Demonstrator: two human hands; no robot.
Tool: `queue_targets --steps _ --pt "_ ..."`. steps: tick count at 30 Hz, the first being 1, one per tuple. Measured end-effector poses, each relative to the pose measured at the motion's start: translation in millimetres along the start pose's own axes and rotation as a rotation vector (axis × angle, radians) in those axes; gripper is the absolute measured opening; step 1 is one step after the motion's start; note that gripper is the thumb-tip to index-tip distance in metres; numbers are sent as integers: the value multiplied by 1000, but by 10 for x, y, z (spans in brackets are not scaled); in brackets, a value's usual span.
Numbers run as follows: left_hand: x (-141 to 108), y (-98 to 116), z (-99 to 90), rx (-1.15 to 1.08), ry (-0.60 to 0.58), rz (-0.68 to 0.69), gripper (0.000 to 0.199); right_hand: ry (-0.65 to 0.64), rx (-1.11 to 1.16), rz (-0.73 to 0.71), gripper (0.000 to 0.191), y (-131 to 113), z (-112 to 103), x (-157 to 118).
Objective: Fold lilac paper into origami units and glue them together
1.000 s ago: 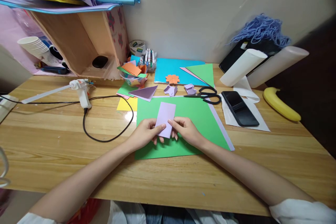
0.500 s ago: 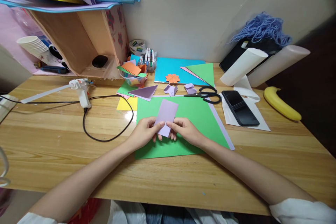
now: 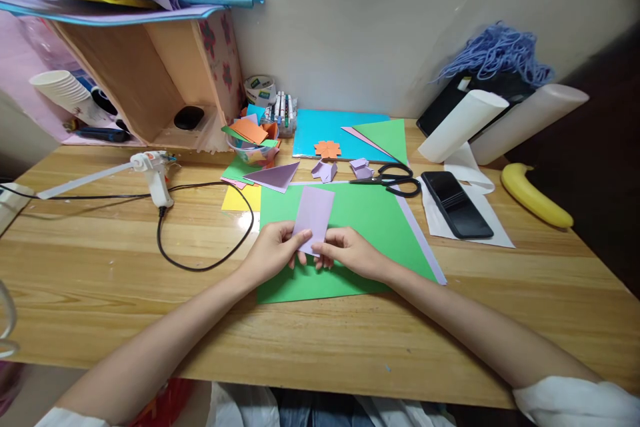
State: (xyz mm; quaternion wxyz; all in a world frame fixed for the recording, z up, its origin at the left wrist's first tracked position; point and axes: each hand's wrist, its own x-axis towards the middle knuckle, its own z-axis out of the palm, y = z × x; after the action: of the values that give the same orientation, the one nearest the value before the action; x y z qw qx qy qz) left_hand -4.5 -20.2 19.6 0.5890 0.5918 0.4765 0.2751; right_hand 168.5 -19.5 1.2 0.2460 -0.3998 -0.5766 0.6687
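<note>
A small rectangle of purple paper is held up in both hands over a large green sheet. My left hand is closed on its lower left edge, thumb on the front face. My right hand pinches the lower right corner, its thumb across the bottom edge. Fingers of both hands curl behind the paper, partly hidden. Beyond it lie two folded purple pieces, one a petal-like shape and another, beside black-handled scissors. An orange paper flower sits on a blue sheet.
To the left lies a white glue gun with a looping black cord. A bowl of paper scraps stands behind a folded purple triangle. On the right are a phone, a banana and a white roll.
The purple paper has shifted slightly left and away from me. My right thumb has slid lower and left along its bottom edge. My left hand has barely moved.
</note>
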Motion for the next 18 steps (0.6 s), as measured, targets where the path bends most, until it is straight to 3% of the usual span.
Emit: queue_targets --steps 7,18 --pt "0 -34 -5 53 22 2 34 21 -66 23 40 11 -7 -12" --pt "3 -50 -22 74 41 18 37 -56 -104 28 30 -38 -35 -13"
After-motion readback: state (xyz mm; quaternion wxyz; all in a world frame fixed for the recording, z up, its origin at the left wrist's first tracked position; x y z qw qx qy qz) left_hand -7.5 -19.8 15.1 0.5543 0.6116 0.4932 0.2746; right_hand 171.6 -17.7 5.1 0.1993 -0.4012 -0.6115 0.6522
